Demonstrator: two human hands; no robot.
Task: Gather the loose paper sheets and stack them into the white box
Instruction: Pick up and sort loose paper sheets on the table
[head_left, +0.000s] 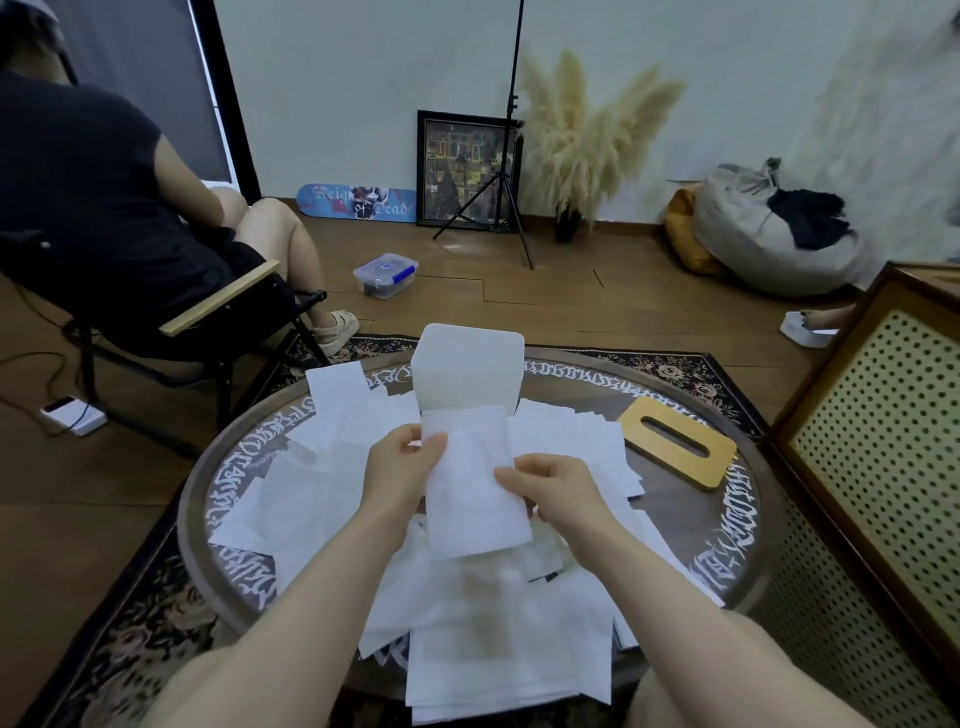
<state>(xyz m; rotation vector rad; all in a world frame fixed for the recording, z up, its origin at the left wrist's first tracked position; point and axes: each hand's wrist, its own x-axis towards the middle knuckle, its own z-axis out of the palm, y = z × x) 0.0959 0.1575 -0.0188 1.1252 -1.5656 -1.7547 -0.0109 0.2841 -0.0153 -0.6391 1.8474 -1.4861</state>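
Note:
A small stack of white paper sheets (470, 478) is held above the round table (737, 561). My left hand (400, 465) pinches its left edge with thumb on top. My right hand (550, 486) grips its right edge with curled fingers. The white box (467, 366) stands at the table's far side, just beyond the held stack, its opening not visible from here. Several loose white sheets (332, 467) lie scattered over the table, and a bigger pile (509, 634) overlaps the near edge.
A wooden lid with a slot (680, 449) lies on the table at right. A person sits in a folding chair (218, 312) at left. A perforated cabinet (883, 441) stands close on the right. A plastic container (385, 274) and tripod (506, 208) are on the floor beyond.

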